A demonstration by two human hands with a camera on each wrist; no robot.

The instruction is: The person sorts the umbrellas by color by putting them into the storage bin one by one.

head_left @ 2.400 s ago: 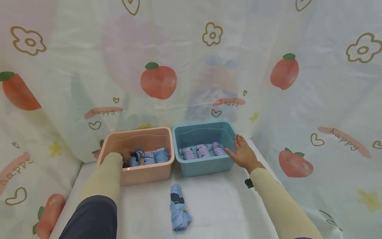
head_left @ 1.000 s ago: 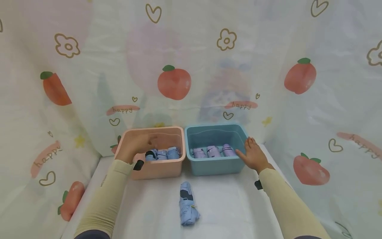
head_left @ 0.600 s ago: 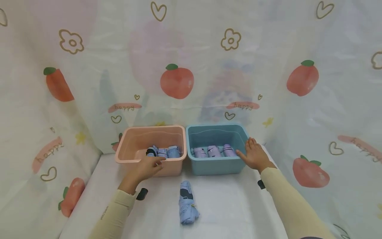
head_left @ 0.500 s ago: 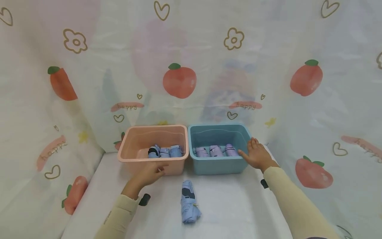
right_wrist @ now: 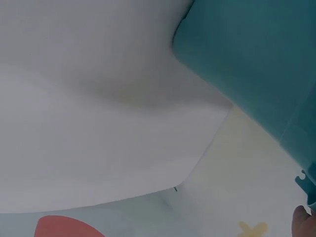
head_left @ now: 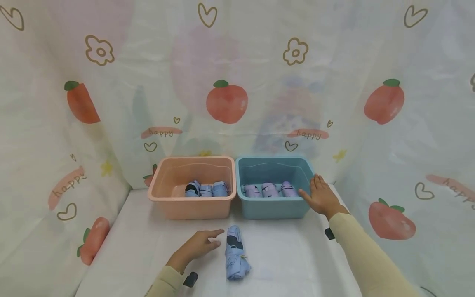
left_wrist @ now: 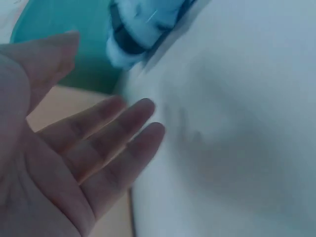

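A light blue folded umbrella (head_left: pixel 234 253) with a black patch lies lengthwise on the white table in front of the two bins. My left hand (head_left: pixel 200 244) hovers just left of its top end, fingers extended and palm bare. In the left wrist view the spread left hand (left_wrist: pixel 84 133) shows nothing in its grasp, with the umbrella (left_wrist: pixel 143 24) beyond the fingertips. At the teal bin (head_left: pixel 274 208), my right hand (head_left: pixel 322 197) rests with straight fingers against the right rim. Only a fingertip (right_wrist: pixel 302 222) of it shows in the right wrist view.
A peach bin (head_left: pixel 196 209) stands side by side with the teal one, holding several blue rolled umbrellas (head_left: pixel 220 189) grouped toward its right. Inside the teal bin sit 3 lilac rolled umbrellas (head_left: pixel 270 190). A printed cloth wall (head_left: pixel 252 53) rises behind and at both sides.
My left hand has come out of the peach bin and moved down and right to beside the blue umbrella. The right hand has stayed at the teal bin's rim; the head view has shifted slightly.
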